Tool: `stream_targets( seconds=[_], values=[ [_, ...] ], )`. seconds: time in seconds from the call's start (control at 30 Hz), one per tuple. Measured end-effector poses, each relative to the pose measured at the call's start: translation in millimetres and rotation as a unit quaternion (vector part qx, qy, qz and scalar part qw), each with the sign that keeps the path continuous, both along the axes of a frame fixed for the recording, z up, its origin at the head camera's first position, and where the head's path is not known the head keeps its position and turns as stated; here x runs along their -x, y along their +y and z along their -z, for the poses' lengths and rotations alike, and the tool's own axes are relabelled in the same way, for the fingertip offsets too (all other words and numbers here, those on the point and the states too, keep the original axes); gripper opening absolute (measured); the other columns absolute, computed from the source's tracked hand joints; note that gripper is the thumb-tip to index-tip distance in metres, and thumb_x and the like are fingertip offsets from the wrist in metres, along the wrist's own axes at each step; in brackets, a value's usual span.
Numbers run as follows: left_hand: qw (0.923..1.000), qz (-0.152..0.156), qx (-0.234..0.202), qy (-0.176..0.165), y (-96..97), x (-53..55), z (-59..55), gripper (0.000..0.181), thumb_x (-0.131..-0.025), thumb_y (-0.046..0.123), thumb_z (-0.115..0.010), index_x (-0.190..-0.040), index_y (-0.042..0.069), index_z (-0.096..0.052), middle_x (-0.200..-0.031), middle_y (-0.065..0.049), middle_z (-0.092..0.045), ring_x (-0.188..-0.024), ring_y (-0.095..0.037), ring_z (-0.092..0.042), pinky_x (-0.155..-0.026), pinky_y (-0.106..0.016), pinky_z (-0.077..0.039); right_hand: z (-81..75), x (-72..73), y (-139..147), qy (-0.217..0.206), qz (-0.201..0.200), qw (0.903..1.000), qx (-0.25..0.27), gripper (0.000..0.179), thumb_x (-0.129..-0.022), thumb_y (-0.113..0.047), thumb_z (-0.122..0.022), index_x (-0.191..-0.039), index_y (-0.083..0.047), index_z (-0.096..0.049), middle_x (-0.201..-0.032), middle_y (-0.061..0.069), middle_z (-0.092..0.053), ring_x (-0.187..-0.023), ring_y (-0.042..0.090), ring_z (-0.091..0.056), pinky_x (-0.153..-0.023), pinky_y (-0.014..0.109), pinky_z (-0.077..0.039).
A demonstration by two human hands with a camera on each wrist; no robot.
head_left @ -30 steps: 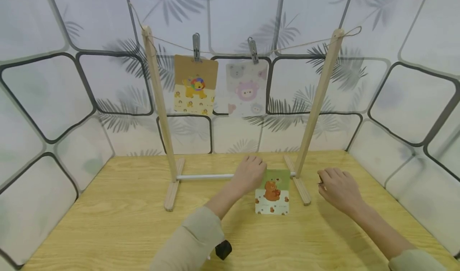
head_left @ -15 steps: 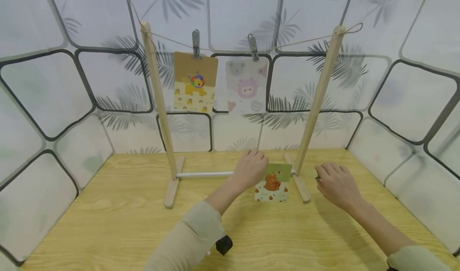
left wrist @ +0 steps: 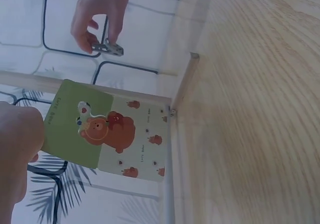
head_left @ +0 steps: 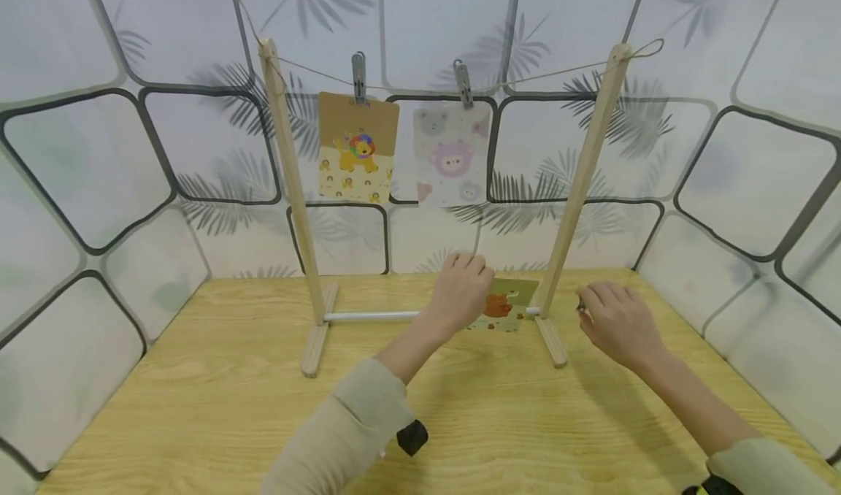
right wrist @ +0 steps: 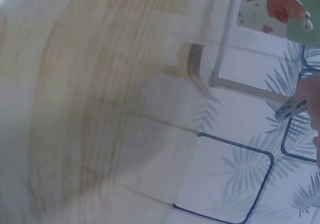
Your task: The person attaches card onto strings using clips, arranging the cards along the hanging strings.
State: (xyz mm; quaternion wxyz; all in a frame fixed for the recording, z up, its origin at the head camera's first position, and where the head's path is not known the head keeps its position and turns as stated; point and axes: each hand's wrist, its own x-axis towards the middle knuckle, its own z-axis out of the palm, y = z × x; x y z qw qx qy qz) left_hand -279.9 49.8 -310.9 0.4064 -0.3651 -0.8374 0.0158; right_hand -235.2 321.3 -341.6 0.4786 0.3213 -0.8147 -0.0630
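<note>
My left hand (head_left: 462,290) pinches a green-and-white bear card (left wrist: 113,131) by its green end. In the head view the card is tilted and foreshortened, partly behind that hand, near the rack's right foot. My right hand (head_left: 616,323) is to the right of the rack and holds a metal clip (left wrist: 108,47) between thumb and fingers. The same clip shows at the right edge of the right wrist view. Above, a lion card (head_left: 358,148) and a pale card with a purple animal (head_left: 452,155) hang from a string (head_left: 548,80), each under a metal clip.
A wooden rack with a left post (head_left: 292,188), a right post (head_left: 583,181) and a white bottom bar (head_left: 374,317) stands on the wood-grain table (head_left: 217,407). Patterned cloth (head_left: 217,152) walls the back and sides. A small black object (head_left: 412,437) is by the left sleeve.
The left hand has risen slightly, and the bear card has tilted back so less of its face shows in the head view. The right hand has lifted a little, still with the clip.
</note>
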Motion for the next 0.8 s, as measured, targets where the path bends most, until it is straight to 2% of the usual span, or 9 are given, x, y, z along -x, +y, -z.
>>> stream_targets(
  seconds=[0.1, 0.17, 0.27, 0.53, 0.8],
  values=[
    [0.9993, 0.006, -0.027, 0.025, -0.2, 1.2, -4.7, 0.015, -0.079, 0.002, -0.058, -0.081, 0.013, -0.069, -0.077, 0.001, -0.057, -0.078, -0.016, -0.054, -0.078, -0.029, -0.043, -6.6, 1.4, -0.3, 0.027, 0.0, 0.9996, -0.005, 0.034, -0.086, -0.014, -0.034, -0.092, 0.008, -0.06, -0.083, 0.02, -0.058, -0.072, 0.038, -0.056, -0.055, 0.048, -0.044],
    [0.9979, 0.011, -0.047, 0.043, -0.1, 2.2, -7.7, 0.015, -0.078, 0.001, -0.058, -0.08, 0.012, -0.068, -0.076, 0.001, -0.057, -0.077, -0.017, -0.053, -0.076, -0.029, -0.042, -12.0, 2.6, -1.2, 0.038, -0.002, 0.9993, 0.0, 0.036, -0.087, -0.015, -0.032, -0.091, 0.008, -0.059, -0.083, 0.021, -0.058, -0.072, 0.039, -0.056, -0.057, 0.048, -0.044],
    [0.9946, 0.023, -0.077, 0.066, 0.1, 3.8, -12.1, 0.017, -0.075, 0.0, -0.056, -0.08, 0.011, -0.068, -0.076, 0.0, -0.058, -0.076, -0.017, -0.053, -0.074, -0.029, -0.042, -21.2, 3.8, -2.5, 0.045, -0.002, 0.9989, 0.012, 0.032, -0.083, -0.014, -0.04, -0.093, 0.009, -0.06, -0.083, 0.021, -0.059, -0.072, 0.04, -0.056, -0.057, 0.049, -0.045],
    [0.9816, 0.052, -0.128, 0.133, 0.9, 8.5, -25.2, 0.018, -0.077, -0.002, -0.052, -0.077, 0.01, -0.066, -0.075, -0.002, -0.059, -0.073, -0.018, -0.052, -0.068, -0.028, -0.04, -52.2, 6.0, -3.0, 0.059, 0.0, 0.9972, 0.047, 0.027, -0.072, -0.009, -0.057, -0.094, 0.007, -0.06, -0.084, 0.021, -0.06, -0.074, 0.04, -0.056, -0.052, 0.048, -0.042],
    [0.9759, 0.062, -0.148, 0.148, 1.2, 13.0, -42.4, 0.02, -0.077, -0.002, -0.048, -0.074, 0.009, -0.064, -0.076, -0.003, -0.059, -0.073, -0.019, -0.051, -0.068, -0.029, -0.039, -82.4, 5.5, -3.7, 0.072, -0.007, 0.9953, 0.064, 0.029, -0.069, -0.003, -0.061, -0.095, 0.008, -0.059, -0.086, 0.023, -0.06, -0.076, 0.043, -0.054, -0.06, 0.05, -0.042]
  ],
)
